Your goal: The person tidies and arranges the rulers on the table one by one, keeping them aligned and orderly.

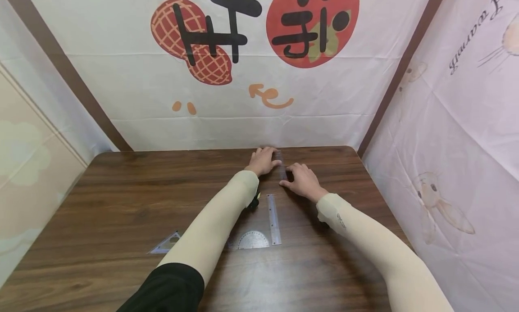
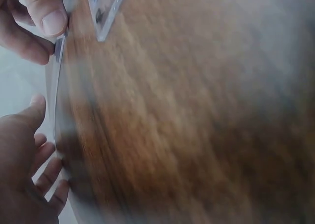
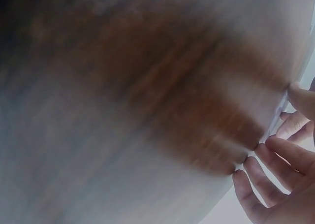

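Note:
A clear ruler (image 1: 280,159) lies near the far edge of the brown table, between the two hands. The left hand (image 1: 262,161) is at its far left side; in the left wrist view that hand's fingers (image 2: 49,172) are loosely spread, tips near the ruler's edge. On the right, the right hand (image 1: 303,180) has thumb and fingers at the ruler's near end. Seen from the left wrist, the right thumb (image 2: 53,22) and a finger pinch a thin transparent edge. From the right wrist, the right fingertips (image 3: 261,150) touch down beside the ruler.
A second clear ruler (image 1: 274,219) lies nearer on the table (image 1: 324,267), with a protractor (image 1: 253,240) beside it. A set square (image 1: 165,243) is on the left. The left forearm partly covers a small black object (image 1: 254,201). Printed cloth (image 1: 324,100) hangs behind the table.

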### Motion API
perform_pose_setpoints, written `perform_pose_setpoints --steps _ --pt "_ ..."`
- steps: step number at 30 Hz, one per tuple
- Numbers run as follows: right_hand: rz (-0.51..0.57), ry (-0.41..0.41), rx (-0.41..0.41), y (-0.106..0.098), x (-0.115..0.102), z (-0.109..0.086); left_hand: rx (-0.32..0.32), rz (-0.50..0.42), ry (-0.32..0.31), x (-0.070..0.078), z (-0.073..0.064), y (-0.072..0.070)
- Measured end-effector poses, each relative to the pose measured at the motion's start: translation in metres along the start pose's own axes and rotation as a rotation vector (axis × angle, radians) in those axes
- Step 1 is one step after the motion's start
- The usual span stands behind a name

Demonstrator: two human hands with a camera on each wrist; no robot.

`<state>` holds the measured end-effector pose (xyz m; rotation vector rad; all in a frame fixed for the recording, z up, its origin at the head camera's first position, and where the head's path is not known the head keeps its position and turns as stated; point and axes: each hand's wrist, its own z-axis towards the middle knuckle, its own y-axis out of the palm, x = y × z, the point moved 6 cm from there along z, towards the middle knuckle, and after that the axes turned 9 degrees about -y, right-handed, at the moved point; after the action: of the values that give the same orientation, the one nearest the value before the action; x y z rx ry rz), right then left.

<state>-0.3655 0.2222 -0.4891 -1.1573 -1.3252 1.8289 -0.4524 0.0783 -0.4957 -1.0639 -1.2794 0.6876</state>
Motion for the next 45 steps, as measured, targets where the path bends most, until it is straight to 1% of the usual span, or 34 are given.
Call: perform_pose_setpoints --steps 4,6,13,16,20,26,32,35,39,41,45 --pt "-0.017 -0.015 0.012 -0.001 -0.002 0.0 0.0 0.018 -0.007 -0.002 0.002 0.002" --pt "-0.026 -0.021 0.014 -0.001 -0.004 -0.001 -0.013 0.022 -0.012 -0.002 0.003 0.003" --pt "-0.036 -0.02 0.023 -0.002 -0.005 -0.002 -0.007 0.046 -0.029 -0.002 0.004 0.002" --pt "-0.032 -0.015 0.014 -0.001 -0.006 -0.003 -0.035 0.052 -0.044 -0.003 0.006 0.004" --pt "-0.036 -0.008 0.007 0.001 -0.005 -0.004 -0.073 0.059 -0.048 -0.004 0.008 0.007" --pt "-0.041 -0.009 0.011 0.002 -0.003 -0.005 -0.091 0.06 -0.047 -0.007 0.014 0.01" --pt "-0.039 -0.027 0.01 0.003 -0.002 -0.004 -0.1 0.008 -0.062 -0.013 0.022 0.013" --pt "-0.033 -0.029 0.008 0.004 -0.002 -0.004 -0.11 -0.022 -0.066 -0.015 0.024 0.013" --pt "-0.018 -0.024 -0.005 0.003 -0.002 -0.004 -0.124 -0.088 -0.075 -0.015 0.022 0.009" --pt "-0.011 -0.022 -0.01 0.003 -0.002 -0.004 -0.125 -0.12 -0.081 -0.014 0.02 0.004" --pt "0.006 -0.014 -0.015 0.001 -0.001 -0.004 -0.124 -0.15 -0.081 -0.012 0.015 -0.003"
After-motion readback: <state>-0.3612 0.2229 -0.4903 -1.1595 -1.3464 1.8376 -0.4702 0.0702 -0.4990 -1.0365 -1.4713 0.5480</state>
